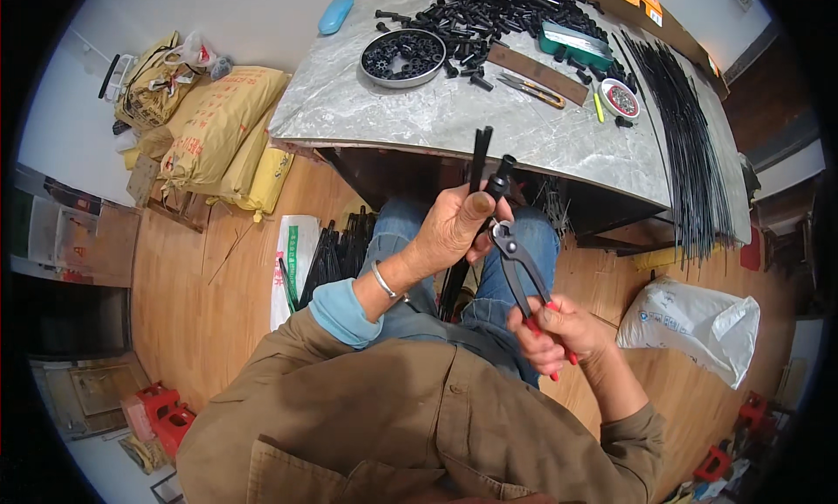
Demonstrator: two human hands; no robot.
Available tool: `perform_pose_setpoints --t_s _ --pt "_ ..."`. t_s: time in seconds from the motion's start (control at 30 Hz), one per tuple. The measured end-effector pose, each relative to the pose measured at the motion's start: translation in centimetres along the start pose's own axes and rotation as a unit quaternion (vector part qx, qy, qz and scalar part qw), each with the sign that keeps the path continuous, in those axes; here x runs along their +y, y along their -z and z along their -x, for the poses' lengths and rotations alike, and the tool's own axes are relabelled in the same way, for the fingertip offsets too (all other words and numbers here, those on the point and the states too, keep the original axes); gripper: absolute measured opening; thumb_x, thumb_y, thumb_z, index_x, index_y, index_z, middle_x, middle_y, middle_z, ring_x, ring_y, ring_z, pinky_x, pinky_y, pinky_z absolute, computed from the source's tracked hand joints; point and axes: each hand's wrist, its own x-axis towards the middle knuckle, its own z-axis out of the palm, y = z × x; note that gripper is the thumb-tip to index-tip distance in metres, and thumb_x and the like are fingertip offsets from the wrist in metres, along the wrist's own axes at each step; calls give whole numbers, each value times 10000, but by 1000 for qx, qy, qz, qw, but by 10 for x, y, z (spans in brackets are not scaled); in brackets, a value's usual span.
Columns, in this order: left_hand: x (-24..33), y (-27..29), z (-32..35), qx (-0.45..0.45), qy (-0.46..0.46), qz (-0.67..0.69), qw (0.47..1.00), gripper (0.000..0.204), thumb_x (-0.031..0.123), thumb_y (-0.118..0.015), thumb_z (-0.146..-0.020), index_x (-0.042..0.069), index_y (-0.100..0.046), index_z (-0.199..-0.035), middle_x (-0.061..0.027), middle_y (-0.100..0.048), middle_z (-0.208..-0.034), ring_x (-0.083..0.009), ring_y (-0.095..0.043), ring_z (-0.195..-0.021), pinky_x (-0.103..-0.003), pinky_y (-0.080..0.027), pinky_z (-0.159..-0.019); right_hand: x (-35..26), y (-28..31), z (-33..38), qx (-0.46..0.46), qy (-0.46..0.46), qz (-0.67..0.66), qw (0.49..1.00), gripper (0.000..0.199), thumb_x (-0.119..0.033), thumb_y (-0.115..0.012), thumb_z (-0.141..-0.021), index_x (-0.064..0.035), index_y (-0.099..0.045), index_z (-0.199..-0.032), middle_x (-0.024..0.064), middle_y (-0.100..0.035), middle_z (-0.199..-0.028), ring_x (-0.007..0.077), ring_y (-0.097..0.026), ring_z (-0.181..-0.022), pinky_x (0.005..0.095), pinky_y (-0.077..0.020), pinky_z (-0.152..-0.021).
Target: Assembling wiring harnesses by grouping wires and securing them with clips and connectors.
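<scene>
My left hand (pixel 452 226) is closed around a few thin black rods (pixel 480 159) and a short black tubular piece with a flared end (pixel 500 179). The rods stand up above the thumb, and darker lengths run down between my knees. In my right hand (pixel 563 334) is a pair of pincers (pixel 521 270) with red handles, gripped by the handles. Its jaws sit right by my left fingertips, under the tubular piece; whether they bite on anything is hidden.
Ahead stands a grey marbled table (pixel 349 111) bearing a heap of black bolt-like parts (pixel 489 15), a round metal tray (pixel 404 83), scissors (pixel 534 92), a small white bowl (pixel 635 111) and long black rods (pixel 685 146). Yellow sacks (pixel 223 124) lie left; a white sack (pixel 694 325) lies right.
</scene>
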Motion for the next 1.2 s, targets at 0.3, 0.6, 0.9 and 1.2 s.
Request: perform_pose_setpoints --t_s 0.3,0.6,0.9,1.2 --pt "3 4 0 -54 43 25 997 746 703 -458 -837 -31 -587 -865 3 -430 -541 -65 -432 -431 -222 -345 -397 -31 -17 4 67 48 277 957 619 -353 -483 -975 71 -327 -1397 251 -642 -1074 268 -691 -788 351 -550 -727" --pt "-2 7 -2 -78 41 54 995 703 680 -471 -853 -12 -591 -869 10 -421 -536 -63 -421 -428 -223 -341 -382 -28 -10 3 76 30 283 956 465 -367 -533 -956 37 -534 -1185 100 -596 -718 175 -600 -537 302 -519 -503" --pt "-2 10 -4 -86 77 77 990 680 674 -468 -860 3 -571 -825 9 -403 -513 -66 -394 -408 -226 -335 -377 -25 -25 -3 133 -11 269 954 367 -381 -495 -981 -36 -515 -860 1 -434 -596 96 -425 -452 260 -404 -401" --pt "-12 9 -21 -6 60 79 995 616 603 -472 -912 -3 -560 -845 9 -393 -502 -75 -393 -396 -233 -315 -373 -36 -17 -15 300 109 594 739 230 -253 -562 -953 -51 -528 -849 27 -439 -530 159 -486 -458 322 -409 -454"
